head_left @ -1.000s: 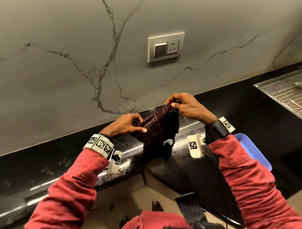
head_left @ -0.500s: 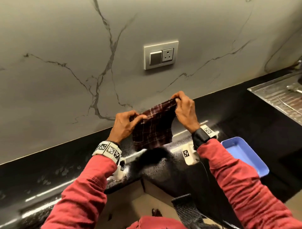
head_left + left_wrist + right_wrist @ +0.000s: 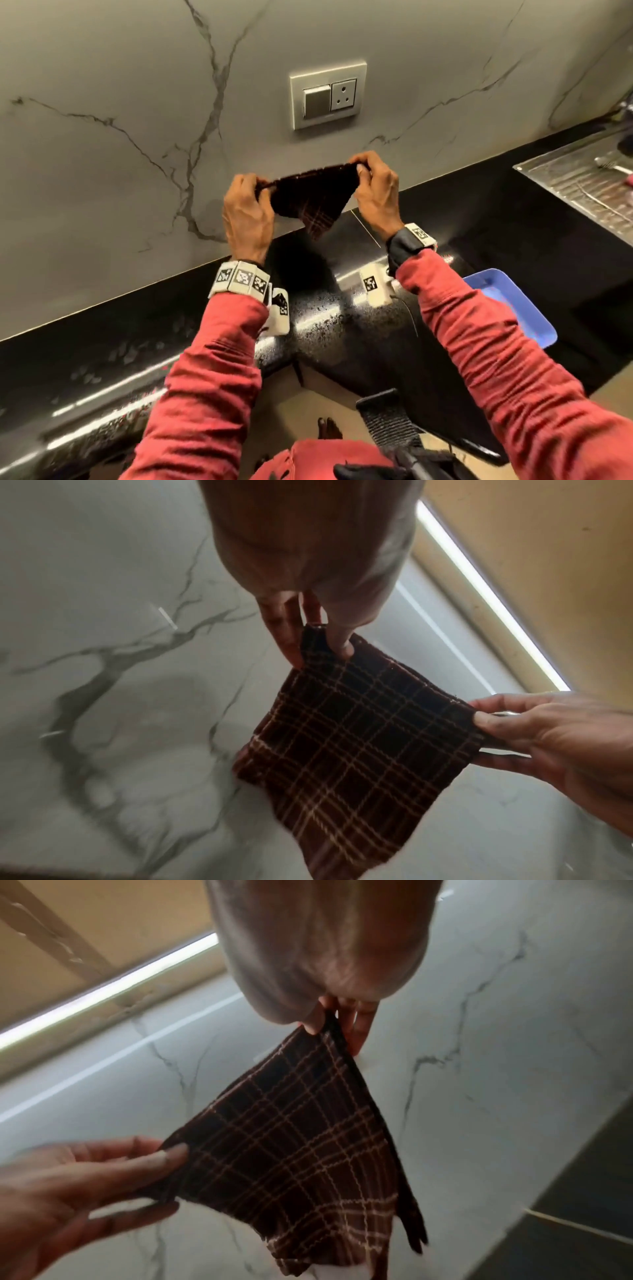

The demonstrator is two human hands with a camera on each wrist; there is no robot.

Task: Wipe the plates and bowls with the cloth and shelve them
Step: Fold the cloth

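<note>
A dark maroon plaid cloth (image 3: pixel 313 198) hangs stretched between both hands, raised in front of the marble wall above the black counter. My left hand (image 3: pixel 251 192) pinches its left top corner between thumb and fingers. My right hand (image 3: pixel 368 174) pinches the right top corner. The left wrist view shows the cloth (image 3: pixel 356 745) spread flat, with the left hand (image 3: pixel 318 639) at one corner and the right hand (image 3: pixel 486 723) at another. From the right wrist, the cloth (image 3: pixel 304 1153) hangs in a triangle from the right hand (image 3: pixel 329 1026), the left hand (image 3: pixel 164 1153) holding its other corner. A blue rectangular plate (image 3: pixel 520 308) lies on the counter at the right.
A switch and socket plate (image 3: pixel 327 96) is set in the marble wall behind the cloth. A steel sink drainboard (image 3: pixel 582 192) with a utensil (image 3: pixel 613 166) on it lies at the far right. The black counter (image 3: pixel 342 329) has an inner corner below my arms.
Both hands have lifted the cloth higher against the wall and pulled its top edge taut; its body now hangs as a narrower triangle.
</note>
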